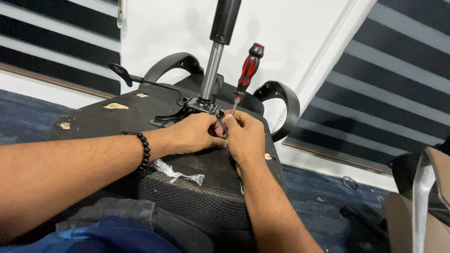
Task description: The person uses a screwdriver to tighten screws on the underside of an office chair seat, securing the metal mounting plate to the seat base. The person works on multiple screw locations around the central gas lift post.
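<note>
Black upturned chair seat, mesh edge nearest with a clear plastic scrap; at its middle, left hand, fingers curled together, touching right hand pinching the shaft of a red-and-black screwdriver; beyond, the metal gas-lift column and two armrests.

1. Left forearm entered from the lower left, bare, running nearly level toward centre frame.
2. Left hand lay palm down, fingers curled inward, fingertips meeting those of the other hand.
3. Right forearm rose from the bottom edge, angled up and slightly left.
4. Right hand was knuckles up, thumb and fingers pinched together at its upper left.
5. Both hands touched at the fingertips; wrists well apart.
</note>
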